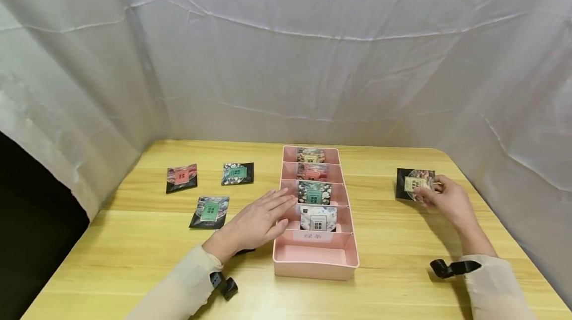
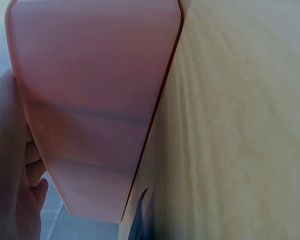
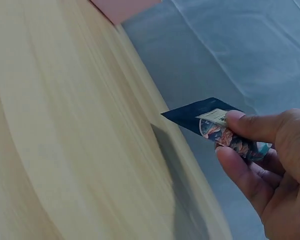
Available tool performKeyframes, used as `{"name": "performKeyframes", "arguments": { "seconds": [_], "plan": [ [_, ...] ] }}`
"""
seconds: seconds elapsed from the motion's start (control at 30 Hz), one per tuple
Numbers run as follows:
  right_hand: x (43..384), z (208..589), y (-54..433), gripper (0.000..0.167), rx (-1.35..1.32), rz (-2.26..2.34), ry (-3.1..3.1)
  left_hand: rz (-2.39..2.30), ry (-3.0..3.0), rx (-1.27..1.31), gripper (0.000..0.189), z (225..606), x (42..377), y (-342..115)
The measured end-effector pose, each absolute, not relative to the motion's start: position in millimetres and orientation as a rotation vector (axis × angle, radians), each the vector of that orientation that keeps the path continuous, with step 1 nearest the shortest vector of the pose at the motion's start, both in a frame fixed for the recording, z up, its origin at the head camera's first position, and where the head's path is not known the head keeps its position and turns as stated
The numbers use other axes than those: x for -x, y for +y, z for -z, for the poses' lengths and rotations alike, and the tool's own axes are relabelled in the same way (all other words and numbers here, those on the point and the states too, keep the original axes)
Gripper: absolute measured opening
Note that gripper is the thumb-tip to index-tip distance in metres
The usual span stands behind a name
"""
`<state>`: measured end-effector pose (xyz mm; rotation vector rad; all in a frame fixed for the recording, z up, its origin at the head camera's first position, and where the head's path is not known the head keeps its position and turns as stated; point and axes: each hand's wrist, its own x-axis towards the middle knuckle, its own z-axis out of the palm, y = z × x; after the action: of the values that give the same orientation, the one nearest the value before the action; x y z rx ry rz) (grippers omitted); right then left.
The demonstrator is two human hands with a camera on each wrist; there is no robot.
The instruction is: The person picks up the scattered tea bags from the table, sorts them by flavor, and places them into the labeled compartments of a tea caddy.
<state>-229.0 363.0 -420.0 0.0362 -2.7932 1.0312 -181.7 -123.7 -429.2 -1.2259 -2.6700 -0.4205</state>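
A pink divided organizer box [image 1: 315, 271] stands in the middle of the table. My left hand [image 1: 256, 220] rests over its left rim with the fingers extended; the left wrist view shows the box's side wall [image 2: 90, 90] beside the fingers [image 2: 35, 170]. Off to the right, my right hand [image 1: 453, 203] pinches a black tea sachet with a yellow label [image 1: 402, 188] between thumb and fingers. In the right wrist view that tea sachet [image 3: 190, 114] is held above the table.
Several sachets stand in box compartments, including a green-labelled one [image 1: 315, 193] and a white one [image 1: 318, 216]. Left of the box lie a red-labelled sachet [image 1: 181, 178] and two green-labelled ones [image 1: 237, 173]; another is partly hidden under the left hand. Pale curtains [image 1: 313, 76] surround the table.
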Motion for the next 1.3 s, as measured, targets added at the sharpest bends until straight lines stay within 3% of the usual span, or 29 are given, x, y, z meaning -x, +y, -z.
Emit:
{"name": "performKeyframes", "arguments": {
  "seconds": [0.2,0.7,1.3],
  "plan": [
    [229,416,350,0.034,-0.125,-1.018,-2.751,0.421,-2.671,1.229,0.052,429,182,-123],
    [243,394,311,0.049,-0.189,-1.069,-2.703,0.437,-2.672,1.231,0.052,431,180,-125],
    [266,373,265,0.032,-0.373,-0.948,-2.67,0.421,-2.654,1.244,0.052,429,182,-123]
  ]
}}
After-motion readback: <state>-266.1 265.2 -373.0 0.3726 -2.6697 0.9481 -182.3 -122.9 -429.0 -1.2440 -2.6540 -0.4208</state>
